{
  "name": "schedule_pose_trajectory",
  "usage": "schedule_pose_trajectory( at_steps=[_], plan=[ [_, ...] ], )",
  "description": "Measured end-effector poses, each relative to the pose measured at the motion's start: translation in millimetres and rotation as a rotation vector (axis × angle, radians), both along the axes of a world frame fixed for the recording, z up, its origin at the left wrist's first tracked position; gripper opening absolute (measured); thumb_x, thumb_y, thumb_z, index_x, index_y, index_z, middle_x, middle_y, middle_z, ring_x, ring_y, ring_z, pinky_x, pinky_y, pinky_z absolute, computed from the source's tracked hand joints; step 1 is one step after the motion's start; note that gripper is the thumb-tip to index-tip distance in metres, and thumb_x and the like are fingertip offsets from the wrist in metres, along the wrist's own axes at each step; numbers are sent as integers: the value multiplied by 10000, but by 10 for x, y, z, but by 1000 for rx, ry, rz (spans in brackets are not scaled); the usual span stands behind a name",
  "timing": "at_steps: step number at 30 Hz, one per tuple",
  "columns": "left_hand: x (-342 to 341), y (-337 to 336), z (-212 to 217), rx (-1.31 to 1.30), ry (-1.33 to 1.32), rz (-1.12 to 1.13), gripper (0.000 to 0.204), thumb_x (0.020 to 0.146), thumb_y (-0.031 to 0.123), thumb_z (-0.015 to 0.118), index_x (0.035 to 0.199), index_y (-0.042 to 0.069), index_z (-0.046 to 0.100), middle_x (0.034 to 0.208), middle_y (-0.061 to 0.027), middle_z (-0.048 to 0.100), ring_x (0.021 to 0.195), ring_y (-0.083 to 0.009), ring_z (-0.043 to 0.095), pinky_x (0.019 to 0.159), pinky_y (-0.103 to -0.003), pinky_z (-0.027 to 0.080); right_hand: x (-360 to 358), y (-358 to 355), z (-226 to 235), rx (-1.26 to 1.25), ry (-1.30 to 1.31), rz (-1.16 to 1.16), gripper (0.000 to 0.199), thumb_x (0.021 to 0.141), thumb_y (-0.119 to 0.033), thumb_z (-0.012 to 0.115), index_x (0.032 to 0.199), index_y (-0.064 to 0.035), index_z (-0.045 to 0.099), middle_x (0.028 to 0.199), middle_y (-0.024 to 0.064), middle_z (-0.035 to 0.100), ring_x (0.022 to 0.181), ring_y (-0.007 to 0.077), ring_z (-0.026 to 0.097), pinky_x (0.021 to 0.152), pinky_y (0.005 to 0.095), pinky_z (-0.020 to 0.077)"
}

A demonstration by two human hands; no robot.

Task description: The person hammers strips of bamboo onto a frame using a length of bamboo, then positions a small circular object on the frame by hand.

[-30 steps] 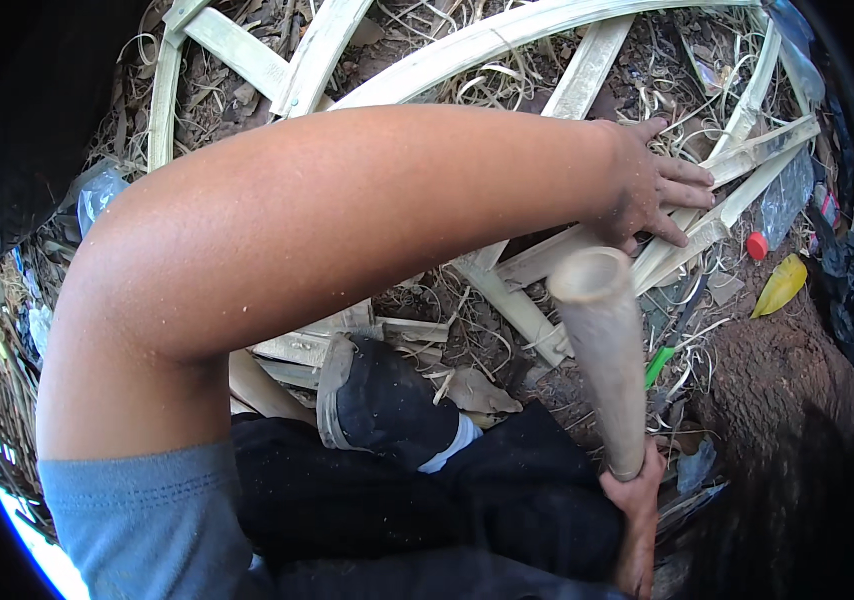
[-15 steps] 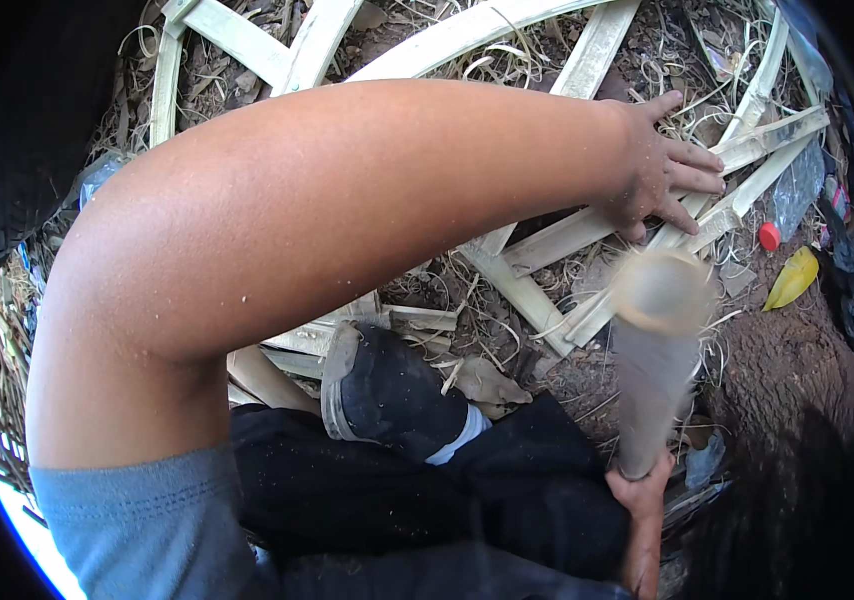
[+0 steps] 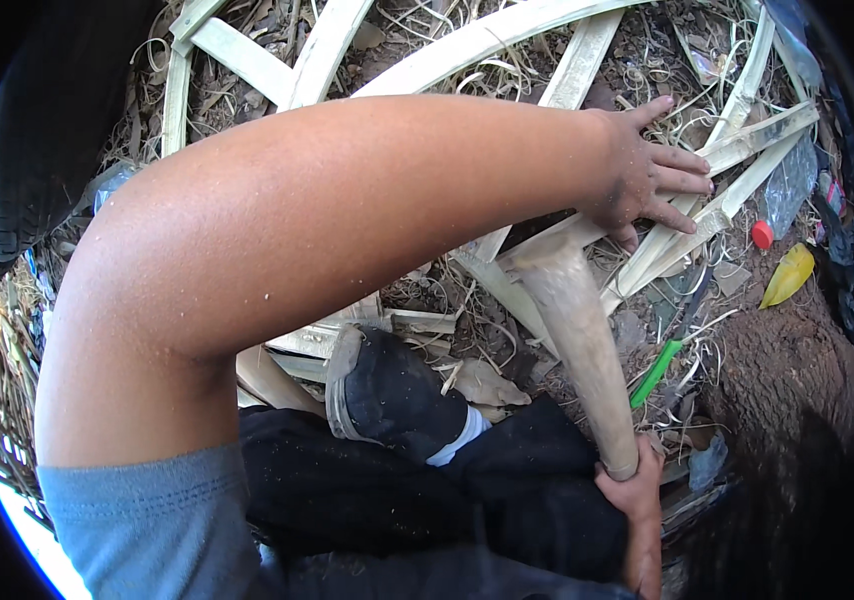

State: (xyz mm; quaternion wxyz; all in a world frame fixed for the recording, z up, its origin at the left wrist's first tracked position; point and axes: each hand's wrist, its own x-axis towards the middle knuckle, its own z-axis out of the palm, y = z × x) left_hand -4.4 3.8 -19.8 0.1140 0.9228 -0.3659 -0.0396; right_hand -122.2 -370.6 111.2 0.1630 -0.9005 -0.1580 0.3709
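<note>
Head view: from where I stand, a left arm (image 3: 377,220) bends right across the middle, covering much of the ground behind it, and its grey sleeve (image 3: 147,520) runs off the lower edge.
Left hand (image 3: 647,180): palm down, fingers spread wide, lying over a crossing of pale split-wood strips (image 3: 747,145); what sits under the palm is hidden.
Right hand (image 3: 632,478): low on the right, closed around the narrow end of a wooden club (image 3: 582,335); some of its fingers are out of sight behind the handle.
Wooden club: slanting up and leftward from the fist, its flared end just below the left wrist and in front of a strip; touching it or hovering over it, I can't tell.
Pale split-wood strips: crossed over one another on littered soil, partly covered by the arm, some cut off at the top edge.
Green handle (image 3: 657,374): just beside the club, joined to something thin and dark that is hard to make out.
Dark shoe (image 3: 387,385): near the black trousers (image 3: 427,495), a band of white sock (image 3: 460,437) between.
Right-hand ground: a clear plastic bottle (image 3: 792,185) with a red cap (image 3: 762,234), a yellow leaf (image 3: 789,275) near it, and rough brown bark (image 3: 787,370) fading into shadow.
Far left: a tyre (image 3: 7,190), half lost in the dark rim.
</note>
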Motion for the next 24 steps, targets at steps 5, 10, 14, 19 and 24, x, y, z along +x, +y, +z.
schedule_pose_trajectory(
  at_steps=[5, 10, 14, 19, 24],
  plan=[
    [38, -29, -4, 14, 22, -3, 638, 945, 599, 398, 1517, 388, 209, 1624, 47, 78, 1495, -136, 16, 1149, -657, -44, 5, 90, 21, -23, 121, -38, 484, 576, -109, 764, 1016, -10, 589, 804, 136, 651, 758, 296, 670, 711, 397, 518],
    [64, -15, 49, -4, 28, -2, 651, 948, 589, 403, 1524, 378, 186, 1622, 33, 103, 1496, -143, 13, 1146, -655, -57, -155, -405, -55, 11, -57, -69, 429, 568, -122, 772, 937, -18, 581, 812, 149, 631, 774, 295, 637, 761, 410, 498],
    [90, 78, 51, 48, 57, -1, 655, 946, 593, 400, 1524, 377, 182, 1623, 31, 101, 1496, -149, 11, 1146, -655, -58, 34, 73, 65, -9, 11, -84, 450, 548, -139, 787, 937, -19, 594, 813, 148, 627, 774, 319, 635, 756, 426, 499],
    [83, 20, 19, 50, -8, -3, 655, 951, 586, 402, 1527, 388, 161, 1625, 6, 92, 1498, -152, 15, 1143, -662, -46, -90, -39, 29, 71, -85, -49, 438, 584, -148, 769, 968, -14, 604, 818, 151, 669, 751, 339, 679, 707, 408, 530],
    [64, 25, 20, -21, 45, -21, 663, 945, 596, 397, 1526, 394, 150, 1624, 22, 90, 1496, -151, 30, 1148, -657, -45, 9, 56, -15, -87, 78, -67, 461, 566, -180, 781, 958, -17, 599, 869, 170, 670, 803, 352, 675, 726, 435, 525]
  ],
)
